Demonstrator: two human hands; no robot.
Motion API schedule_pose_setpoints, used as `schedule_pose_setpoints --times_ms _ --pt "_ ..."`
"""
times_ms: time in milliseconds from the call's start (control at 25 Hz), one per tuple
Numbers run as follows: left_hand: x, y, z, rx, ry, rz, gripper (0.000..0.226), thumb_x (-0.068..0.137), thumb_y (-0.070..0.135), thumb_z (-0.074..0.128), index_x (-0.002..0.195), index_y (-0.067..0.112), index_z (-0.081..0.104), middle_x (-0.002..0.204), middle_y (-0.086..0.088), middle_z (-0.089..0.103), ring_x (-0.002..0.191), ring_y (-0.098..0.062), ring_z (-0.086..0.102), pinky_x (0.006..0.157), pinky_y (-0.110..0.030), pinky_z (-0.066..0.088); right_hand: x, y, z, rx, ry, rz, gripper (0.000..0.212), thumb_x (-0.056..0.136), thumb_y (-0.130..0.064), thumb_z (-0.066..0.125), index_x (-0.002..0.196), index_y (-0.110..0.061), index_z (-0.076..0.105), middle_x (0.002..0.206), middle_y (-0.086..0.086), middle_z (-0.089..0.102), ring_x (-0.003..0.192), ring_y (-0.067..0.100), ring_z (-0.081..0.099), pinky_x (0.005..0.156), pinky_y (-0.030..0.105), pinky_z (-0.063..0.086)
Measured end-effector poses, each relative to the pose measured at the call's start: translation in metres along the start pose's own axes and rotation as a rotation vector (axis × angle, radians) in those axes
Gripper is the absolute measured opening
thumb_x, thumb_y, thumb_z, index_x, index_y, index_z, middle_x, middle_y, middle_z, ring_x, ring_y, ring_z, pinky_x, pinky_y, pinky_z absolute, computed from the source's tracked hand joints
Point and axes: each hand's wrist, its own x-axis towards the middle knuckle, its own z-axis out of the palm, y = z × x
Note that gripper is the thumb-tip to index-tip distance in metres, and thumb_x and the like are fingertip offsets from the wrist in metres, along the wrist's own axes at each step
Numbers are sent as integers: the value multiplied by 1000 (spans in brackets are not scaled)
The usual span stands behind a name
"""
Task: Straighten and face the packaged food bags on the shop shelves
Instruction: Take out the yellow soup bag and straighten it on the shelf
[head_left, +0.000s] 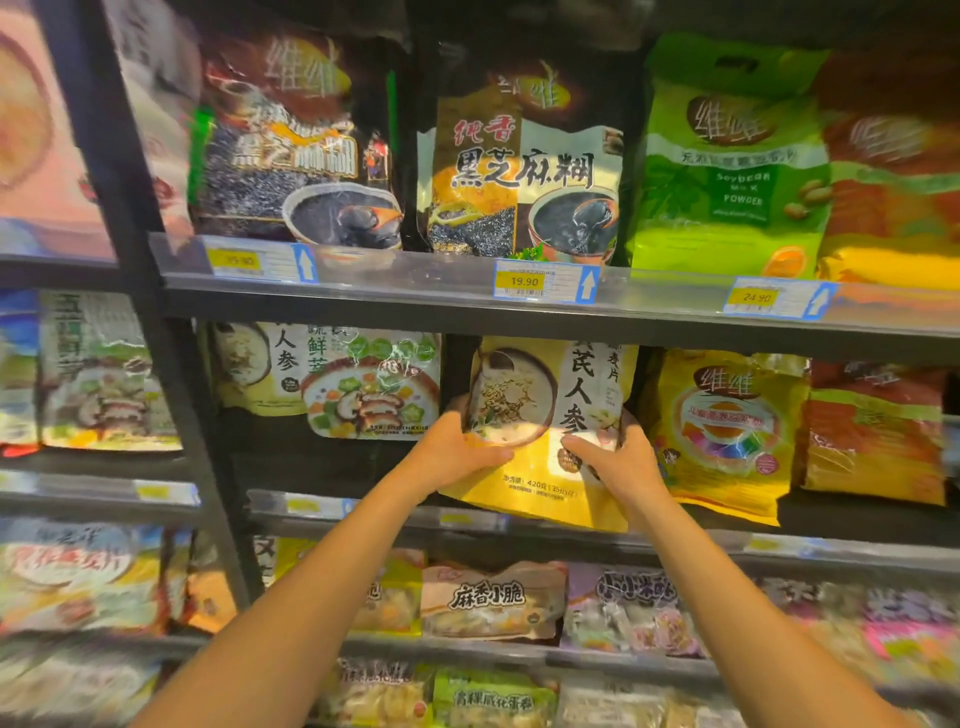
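A yellow oatmeal bag (576, 395) with a bowl picture and black Chinese characters stands on the second shelf from the top (519, 525), leaning slightly with its lower edge hanging over the shelf front. My left hand (457, 447) grips its lower left side, thumb across the front. My right hand (618, 457) holds its lower right side, fingers on the face. To its left stands a vegetable oatmeal bag (371, 389), and to its right a yellow bag (727, 431).
The top shelf (415, 296) carries two black sesame paste bags (524, 161) and a green soybean milk powder bag (727, 161), with price tags on the rail. Lower shelves hold snack bags (493, 597). A dark upright post (156, 291) divides the shelving at left.
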Motion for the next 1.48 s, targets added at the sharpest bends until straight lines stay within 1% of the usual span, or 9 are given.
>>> schedule_pose_setpoints --times_ms 200,320,400,520,720,840,1040,1320,1480 --pt "-73 6 -6 -283 6 -132 56 89 34 81 129 14 49 111 -6 71 79 -15 71 60 -27 60 -68 0 -3 68 -85 -3 65 79 -19 90 134 -28 58 119 -4 76 107 16 74 92 44 61" --pt "-105 -6 -15 -524 -56 -260 47 92 43 75 122 7 65 113 -16 77 92 -30 77 81 -46 65 -118 9 -6 92 -177 0 70 80 -17 89 139 -30 56 122 -6 76 110 15 73 93 47 61" --pt "-127 -19 -14 -602 -70 -273 44 91 40 76 125 13 68 116 -11 78 104 -27 77 95 -45 61 -154 18 -3 105 -230 -7 74 79 -16 90 142 -32 54 122 -10 75 108 10 74 89 40 63" --pt "-171 -40 2 -626 65 -245 49 81 32 86 124 21 67 119 -9 78 106 -24 76 96 -43 60 -197 28 -1 105 -290 -30 77 80 -13 88 143 -35 51 124 -13 73 105 2 73 78 26 62" --pt "-245 -65 18 -663 305 -258 83 57 51 99 130 28 66 122 -2 77 111 -27 74 100 -53 57 -243 31 -22 77 -416 -20 65 75 -29 91 127 -42 55 121 -21 66 99 -22 63 71 6 53" --pt "-289 -67 30 -663 399 -294 86 54 53 99 130 31 64 127 -2 74 113 -27 73 99 -53 58 -279 49 -35 134 -521 95 86 59 -54 94 134 -39 54 125 -10 72 101 -2 73 71 22 61" --pt "-350 -65 43 -612 483 -331 84 56 63 93 130 36 64 123 4 76 113 -24 72 100 -52 57 -335 77 -32 134 -585 179 86 58 -47 98 132 -37 56 121 -4 76 102 14 76 83 43 65" --pt "-427 -92 22 -551 675 -358 75 64 74 82 127 36 67 123 9 75 116 -19 70 103 -49 55 -382 76 19 47 -701 174 60 74 -19 92 121 -34 59 104 -16 75 86 -5 74 63 16 58" --pt "-461 -121 -11 -577 785 -385 49 80 52 80 124 32 69 117 6 78 110 -19 73 99 -48 58 -399 70 70 20 -809 184 63 74 -27 92 126 -36 58 114 -16 73 96 2 73 80 30 61"
